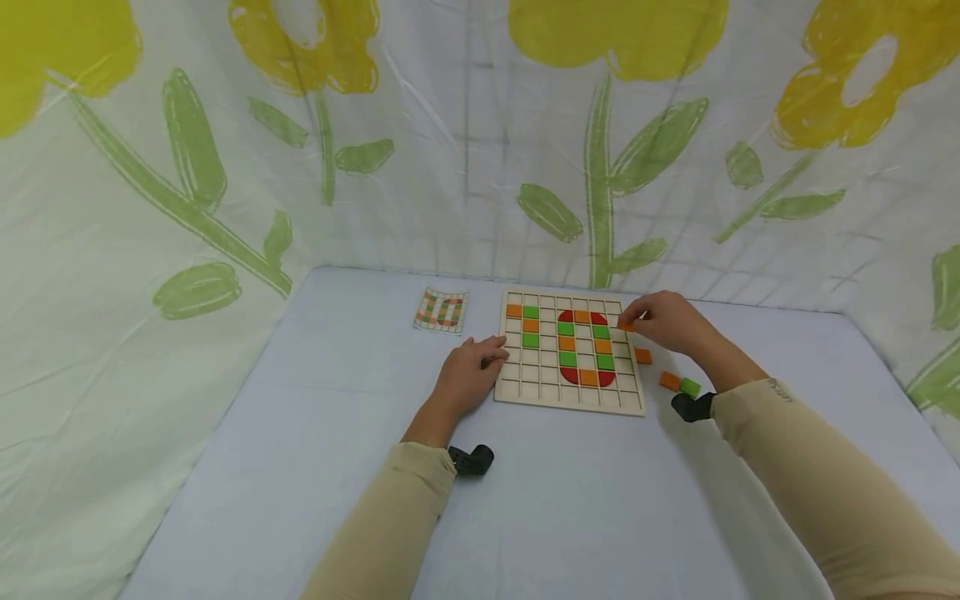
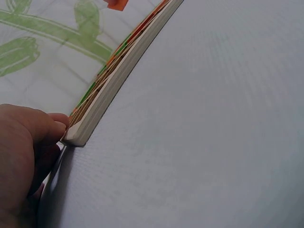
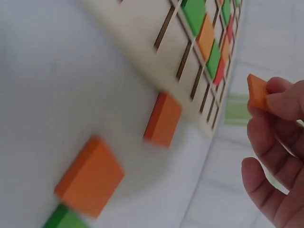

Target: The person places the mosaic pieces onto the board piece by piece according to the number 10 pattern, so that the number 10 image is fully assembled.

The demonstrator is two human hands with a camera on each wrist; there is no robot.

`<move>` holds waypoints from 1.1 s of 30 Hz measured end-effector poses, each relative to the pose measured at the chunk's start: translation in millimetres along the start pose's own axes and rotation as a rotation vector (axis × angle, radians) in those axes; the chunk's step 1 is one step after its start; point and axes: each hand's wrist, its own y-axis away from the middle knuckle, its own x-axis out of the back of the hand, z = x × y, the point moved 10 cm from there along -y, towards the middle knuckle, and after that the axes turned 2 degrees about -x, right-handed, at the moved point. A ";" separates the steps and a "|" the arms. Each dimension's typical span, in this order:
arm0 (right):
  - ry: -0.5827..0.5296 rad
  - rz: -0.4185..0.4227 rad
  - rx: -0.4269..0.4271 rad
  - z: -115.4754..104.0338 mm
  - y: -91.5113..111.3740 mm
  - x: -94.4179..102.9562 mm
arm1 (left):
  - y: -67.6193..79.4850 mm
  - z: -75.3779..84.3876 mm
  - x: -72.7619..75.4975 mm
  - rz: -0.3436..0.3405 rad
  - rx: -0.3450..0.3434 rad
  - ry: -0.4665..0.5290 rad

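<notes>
A light wooden grid board [image 1: 521, 387] holds red, orange and green tiles; its right part bears a rounded ring of them, its upper left a small group. At the board's left edge my left hand [image 1: 467, 372] rests with its fingertips touching the rim, as the left wrist view also shows near the board's corner. My right hand [image 1: 663, 321] pinches an orange tile [image 3: 258, 92] between thumb and fingers, raised above the board's upper right edge. Close to the board lies one loose orange tile [image 1: 642, 356]; another orange tile [image 1: 670, 381] touches a green tile [image 1: 690, 387] nearer my right wrist.
A small pattern card [image 1: 440, 311] with a coloured grid design lies left of the board. The white table [image 1: 360, 467] backs onto a flower-printed curtain [image 1: 450, 192]. Black devices sit at my left wrist [image 1: 472, 460] and right wrist [image 1: 690, 407].
</notes>
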 end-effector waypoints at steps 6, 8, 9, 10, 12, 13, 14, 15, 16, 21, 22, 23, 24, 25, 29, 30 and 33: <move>-0.039 -0.012 0.084 -27.8 -5.8 -10.1 | -0.1 -1.0 -0.5 -0.006 0.017 0.004; -0.064 -0.018 0.090 -35.4 -7.3 -14.3 | 0.0 -1.8 -0.8 -0.007 0.024 0.005; -0.078 -0.021 0.091 -38.8 -8.4 -16.9 | 0.1 -2.1 -0.9 -0.007 0.028 0.005; -0.092 -0.022 0.093 -43.0 -9.1 -19.3 | 0.2 -2.1 -1.0 -0.007 0.030 0.006; -0.110 -0.027 0.085 -49.7 -11.8 -25.8 | 0.2 -2.1 -0.7 -0.007 0.033 0.008; -0.119 -0.030 0.082 -53.9 -12.9 -29.1 | 0.2 -2.1 -0.5 -0.006 0.034 0.010; -0.125 -0.030 0.085 -58.5 -14.0 -32.1 | 0.2 -2.1 -0.2 -0.004 0.034 0.011; -0.129 -0.027 0.081 -62.3 -15.4 -35.3 | 0.2 -2.2 -0.1 -0.004 0.036 0.010; -0.136 -0.025 0.078 -66.8 -16.2 -38.3 | 0.2 -2.3 0.0 -0.004 0.037 0.008; -0.172 0.003 0.108 -90.8 -18.0 -51.5 | 0.3 -2.2 -0.1 -0.009 0.038 0.002; -0.183 0.007 0.113 -94.5 -18.0 -54.4 | 0.5 -1.9 -0.2 -0.010 0.037 0.002; -0.189 0.011 0.122 -97.7 -18.6 -57.6 | 0.5 -1.7 -0.2 -0.012 0.038 0.002; -0.198 0.015 0.122 -100.0 -18.9 -60.5 | 0.6 -1.6 -0.2 -0.013 0.040 0.002; -0.207 0.016 0.120 -101.8 -18.9 -63.7 | 0.7 -1.6 -0.4 -0.014 0.042 0.001; -0.223 0.012 0.098 -102.9 -21.2 -75.7 | 0.4 -1.7 -0.9 -0.020 0.045 0.001; -0.218 0.011 0.095 -103.4 -21.0 -77.6 | 0.3 -1.6 -1.0 -0.021 0.044 0.000; -0.188 0.018 0.098 -104.9 -21.3 -81.0 | -0.1 -0.9 -0.5 -0.019 0.032 -0.004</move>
